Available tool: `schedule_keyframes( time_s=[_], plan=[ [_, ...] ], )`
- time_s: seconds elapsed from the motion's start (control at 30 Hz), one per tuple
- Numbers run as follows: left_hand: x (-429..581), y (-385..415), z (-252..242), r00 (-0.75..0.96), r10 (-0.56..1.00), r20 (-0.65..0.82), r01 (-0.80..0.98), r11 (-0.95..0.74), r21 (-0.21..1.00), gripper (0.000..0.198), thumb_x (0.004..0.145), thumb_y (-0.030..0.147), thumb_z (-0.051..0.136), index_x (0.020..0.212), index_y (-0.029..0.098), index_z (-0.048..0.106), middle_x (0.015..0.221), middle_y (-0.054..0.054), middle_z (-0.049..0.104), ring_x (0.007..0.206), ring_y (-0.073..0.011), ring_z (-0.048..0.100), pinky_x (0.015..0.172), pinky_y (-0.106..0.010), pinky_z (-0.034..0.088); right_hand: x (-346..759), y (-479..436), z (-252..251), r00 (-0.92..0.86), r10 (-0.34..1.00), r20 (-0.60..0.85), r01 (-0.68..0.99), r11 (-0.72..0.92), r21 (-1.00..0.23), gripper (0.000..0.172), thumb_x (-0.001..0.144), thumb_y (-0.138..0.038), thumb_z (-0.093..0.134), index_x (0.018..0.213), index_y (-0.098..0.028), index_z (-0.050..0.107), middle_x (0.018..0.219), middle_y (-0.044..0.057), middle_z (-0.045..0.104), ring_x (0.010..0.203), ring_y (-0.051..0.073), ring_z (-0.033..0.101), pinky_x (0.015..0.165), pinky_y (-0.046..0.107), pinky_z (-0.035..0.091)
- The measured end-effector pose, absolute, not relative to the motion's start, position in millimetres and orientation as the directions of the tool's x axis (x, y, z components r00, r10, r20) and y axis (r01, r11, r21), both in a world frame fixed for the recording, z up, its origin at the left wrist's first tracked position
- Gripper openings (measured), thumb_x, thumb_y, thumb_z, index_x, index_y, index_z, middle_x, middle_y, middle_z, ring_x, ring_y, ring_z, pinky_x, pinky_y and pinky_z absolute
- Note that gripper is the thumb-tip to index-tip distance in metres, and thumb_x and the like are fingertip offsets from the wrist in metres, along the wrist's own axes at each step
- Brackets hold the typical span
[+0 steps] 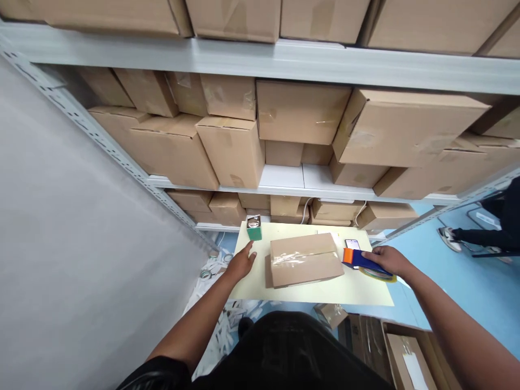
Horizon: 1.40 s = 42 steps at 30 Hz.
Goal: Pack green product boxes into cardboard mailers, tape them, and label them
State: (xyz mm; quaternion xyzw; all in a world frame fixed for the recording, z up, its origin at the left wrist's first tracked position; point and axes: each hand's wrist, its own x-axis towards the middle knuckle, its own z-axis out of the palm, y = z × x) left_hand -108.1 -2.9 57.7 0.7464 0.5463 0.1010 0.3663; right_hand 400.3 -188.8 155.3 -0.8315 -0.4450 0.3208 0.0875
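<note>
A taped cardboard box (305, 266) lies on the pale yellow tabletop (357, 294), with shiny clear tape across its upper face. At its right, my right hand (389, 259) is closed around a blue and orange tape dispenser (369, 261) carrying a roll of tape. My left hand (242, 264) is left of the box, apart from it, with thumb and forefinger spread and nothing visible in it. Just beyond those fingers stands a small green box (254, 233), open at the top, with items inside that I cannot make out. A phone (352, 244) lies behind the dispenser.
Metal shelving (284, 190) packed with cardboard boxes rises behind the table. White scraps (217, 336) litter the floor at left, near a grey wall (81, 244). An open carton (410, 346) stands at lower right. Part of a seated person (475, 236) shows at far right.
</note>
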Motion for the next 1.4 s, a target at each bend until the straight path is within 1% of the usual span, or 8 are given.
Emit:
schedule_keyframes(
  time_s=[0.1,0.23,0.33,0.47,0.6,0.73,0.93,1.4],
  plan=[
    [-91,-20,65,0.439,0.897,-0.054,0.691,-0.299,0.658,0.058,0.1,0.035,0.044,0.155,0.017,0.042,0.157,-0.014,0.049,0.145,-0.0284,0.047,0.12,-0.045,0.037,401,-191,135,0.402,0.791,-0.461,0.672,-0.597,-0.439,0.06,0.08,-0.077,0.057,0.063,-0.021,0.068,0.064,0.007,0.071,0.064,0.023,0.063,0.061,0.032,0.039],
    [-62,-30,98,0.584,0.785,0.208,0.552,-0.572,0.607,0.064,0.091,0.018,0.046,0.155,0.016,0.043,0.164,-0.012,0.039,0.153,-0.0297,0.032,0.128,-0.049,0.026,397,-193,123,0.413,0.781,-0.468,0.657,-0.612,-0.441,0.059,0.08,-0.077,0.056,0.064,-0.021,0.067,0.064,0.006,0.07,0.066,0.022,0.064,0.062,0.031,0.04],
    [-50,-19,122,0.641,0.755,0.138,0.568,-0.588,0.576,0.065,0.083,0.01,0.051,0.147,0.022,0.056,0.16,-0.007,0.046,0.15,-0.0305,0.038,0.127,-0.049,0.027,396,-197,123,0.418,0.774,-0.476,0.624,-0.625,-0.469,0.061,0.08,-0.079,0.056,0.064,-0.021,0.067,0.062,0.005,0.069,0.065,0.022,0.063,0.062,0.031,0.04],
    [-32,-12,134,0.644,0.765,0.006,0.634,-0.539,0.555,0.042,0.087,0.016,0.056,0.125,0.022,0.073,0.147,-0.011,0.06,0.142,-0.0347,0.048,0.125,-0.053,0.028,388,-196,121,0.381,0.794,-0.473,0.618,-0.599,-0.509,0.061,0.08,-0.078,0.056,0.065,-0.021,0.067,0.061,0.003,0.068,0.063,0.02,0.061,0.061,0.03,0.04],
    [10,-19,124,0.708,0.695,0.121,0.556,-0.656,0.51,0.054,0.096,0.038,0.058,0.147,0.022,0.057,0.163,-0.011,0.041,0.155,-0.038,0.026,0.128,-0.059,0.008,376,-191,117,0.346,0.812,-0.47,0.642,-0.57,-0.513,0.06,0.08,-0.078,0.057,0.065,-0.021,0.067,0.06,0.003,0.067,0.062,0.02,0.06,0.06,0.029,0.039],
    [40,-17,108,0.791,0.61,0.05,0.535,-0.729,0.427,0.059,0.101,0.045,0.049,0.158,0.029,0.043,0.167,-0.006,0.036,0.156,-0.0345,0.024,0.128,-0.059,0.002,373,-193,130,0.36,0.813,-0.457,0.691,-0.562,-0.455,0.059,0.082,-0.077,0.055,0.066,-0.021,0.068,0.063,0.004,0.069,0.063,0.02,0.061,0.061,0.029,0.039],
    [36,-13,94,0.807,0.589,0.044,0.557,-0.784,0.273,0.06,0.105,0.049,0.036,0.161,0.029,0.036,0.168,-0.004,0.033,0.156,-0.0318,0.025,0.128,-0.059,0.005,387,-213,196,0.391,0.844,-0.368,0.751,-0.523,-0.402,0.063,0.085,-0.081,0.05,0.067,-0.023,0.066,0.058,0.001,0.063,0.06,0.019,0.057,0.057,0.028,0.036],
    [34,-15,99,0.823,0.559,0.099,0.519,-0.812,0.266,0.058,0.106,0.052,0.035,0.157,0.026,0.044,0.165,-0.007,0.04,0.151,-0.0305,0.036,0.125,-0.055,0.019,401,-199,245,0.347,0.91,-0.227,0.833,-0.41,-0.371,0.061,0.085,-0.081,0.053,0.066,-0.024,0.065,0.056,0.0,0.061,0.055,0.017,0.054,0.054,0.029,0.035]
  ],
)
